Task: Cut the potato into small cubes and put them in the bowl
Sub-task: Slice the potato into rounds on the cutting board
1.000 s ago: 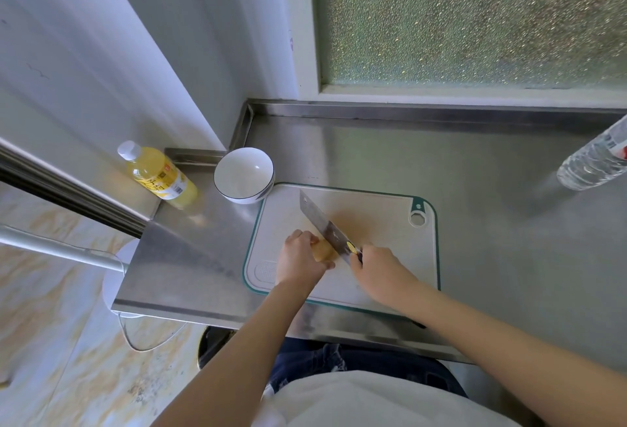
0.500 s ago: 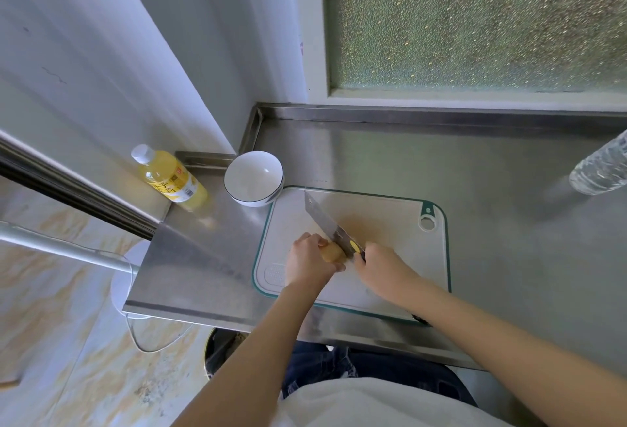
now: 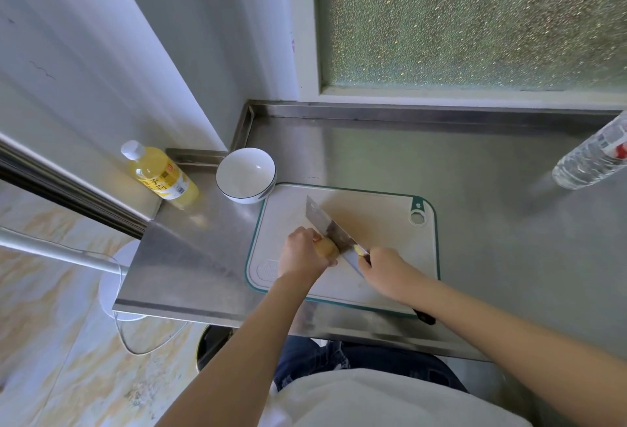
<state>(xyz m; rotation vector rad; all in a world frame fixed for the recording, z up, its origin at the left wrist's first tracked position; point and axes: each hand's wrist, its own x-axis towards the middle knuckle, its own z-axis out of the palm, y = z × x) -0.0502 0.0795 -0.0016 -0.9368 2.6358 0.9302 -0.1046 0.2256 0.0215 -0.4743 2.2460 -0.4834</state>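
On the cutting board (image 3: 383,223) at the near surface (image 3: 373,155) edge, left hand (image 3: 302,255) grips potato (image 3: 327,247), right hand (image 3: 386,270) grips knife (image 3: 325,226); bowl (image 3: 246,175) beside board's far-left corner.

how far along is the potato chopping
Early. Done: the potato is on the cutting board. In hand: the left hand holds it, and the right hand sets the knife at its end. Left: no cubes visible, and the bowl is empty.

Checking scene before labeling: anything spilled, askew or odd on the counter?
Nothing stands out. Bowl upright, empty, beside the cutting board; left hand holds the potato, right hand grips the knife. Yellow bottle and water bottle look tilted, likely lens distortion.
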